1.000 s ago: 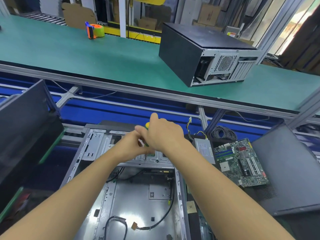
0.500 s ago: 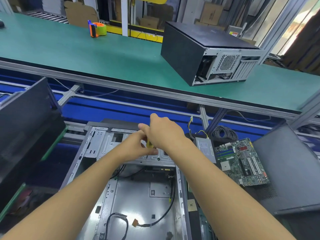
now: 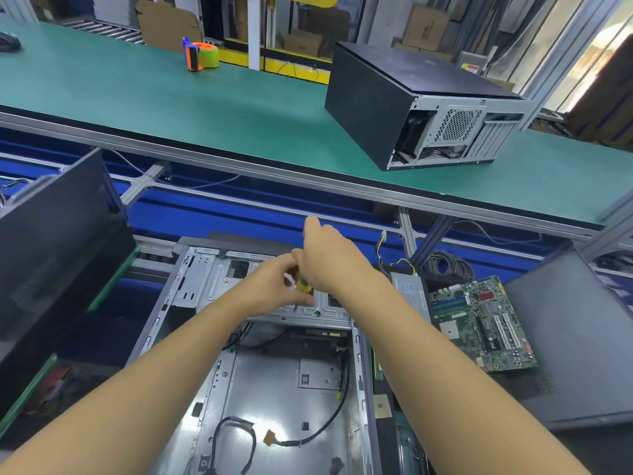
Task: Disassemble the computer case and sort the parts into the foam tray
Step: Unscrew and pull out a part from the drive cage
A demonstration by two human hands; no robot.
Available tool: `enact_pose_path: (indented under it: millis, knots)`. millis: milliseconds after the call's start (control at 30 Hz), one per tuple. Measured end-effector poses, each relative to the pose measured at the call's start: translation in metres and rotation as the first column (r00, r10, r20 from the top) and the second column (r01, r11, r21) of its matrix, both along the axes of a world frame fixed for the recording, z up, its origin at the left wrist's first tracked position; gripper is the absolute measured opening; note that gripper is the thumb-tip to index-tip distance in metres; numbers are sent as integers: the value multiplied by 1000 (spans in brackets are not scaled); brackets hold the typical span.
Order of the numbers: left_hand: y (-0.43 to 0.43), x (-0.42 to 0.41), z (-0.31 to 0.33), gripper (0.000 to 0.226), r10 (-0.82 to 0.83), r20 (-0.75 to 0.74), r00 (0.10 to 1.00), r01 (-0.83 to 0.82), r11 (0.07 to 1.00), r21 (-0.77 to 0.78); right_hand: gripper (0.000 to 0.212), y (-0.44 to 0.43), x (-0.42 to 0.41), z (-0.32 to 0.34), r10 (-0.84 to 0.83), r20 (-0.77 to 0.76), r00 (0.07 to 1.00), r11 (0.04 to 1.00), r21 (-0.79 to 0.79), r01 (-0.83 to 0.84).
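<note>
The right hand grips a screwdriver (yellow-green handle) upright on the drive cage of the open computer case; the left hand fingers pinch its shaft.

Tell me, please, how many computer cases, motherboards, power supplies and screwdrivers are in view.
Computer cases: 2, the open case and the closed case on the belt (dark bulk at left unclear, uncounted)
Motherboard: 1
Power supply: 1
Screwdriver: 1
Total: 5
</note>
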State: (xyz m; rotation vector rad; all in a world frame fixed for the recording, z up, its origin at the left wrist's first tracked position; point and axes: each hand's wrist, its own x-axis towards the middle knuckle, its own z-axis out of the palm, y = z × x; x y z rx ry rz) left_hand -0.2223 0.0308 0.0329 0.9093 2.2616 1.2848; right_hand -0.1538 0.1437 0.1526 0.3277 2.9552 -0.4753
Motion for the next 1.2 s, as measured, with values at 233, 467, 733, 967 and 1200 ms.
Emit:
enact_pose_path:
  millis: [233,467,733,967,1200]
  knots:
    - [-27,-7,-25,21,-89,-186,979,34,959,-280,30,6,0,-1,135,45,990,985,-118,-129]
    - [-15,-3,-27,10,-92,-272,958,1,948,-319,19,10,1,-8,103,-161,982,989,-87,-118]
    - [-7,0,-27,8,-49,-321,946,-81,922,-378,26,13,2,-6,92,-160,983,979,-166,-119]
    - [-2,5,-28,9,-104,-392,914,-56,925,-375,27,16,2,2,102,-188,977,975,-177,-136]
    - [-5,0,-29,7,66,-274,960,-120,975,-188,26,31,8,9,23,-275,961,976,-203,-82]
